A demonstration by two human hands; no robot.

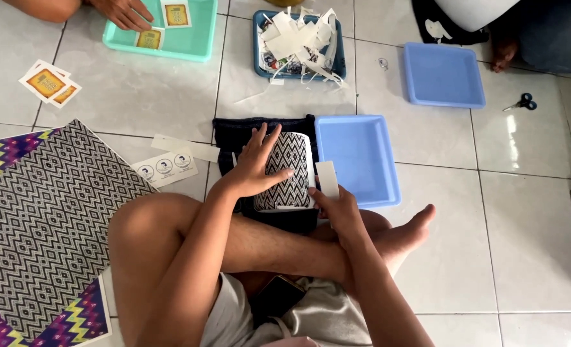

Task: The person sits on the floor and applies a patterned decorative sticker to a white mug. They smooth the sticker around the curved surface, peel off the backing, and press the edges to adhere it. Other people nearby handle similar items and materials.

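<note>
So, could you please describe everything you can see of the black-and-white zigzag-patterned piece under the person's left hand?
The black-and-white zigzag-patterned sheet looks like printed paper or card, rounded at its top corners and slightly curved. It lies on a dark navy cloth beside a blue plastic tray. The left hand presses flat on its left side with its fingers spread; the right hand, holding a white paper strip, meets its lower right edge.

Left hand [254,168] on patterned cylinder [290,172]
</note>
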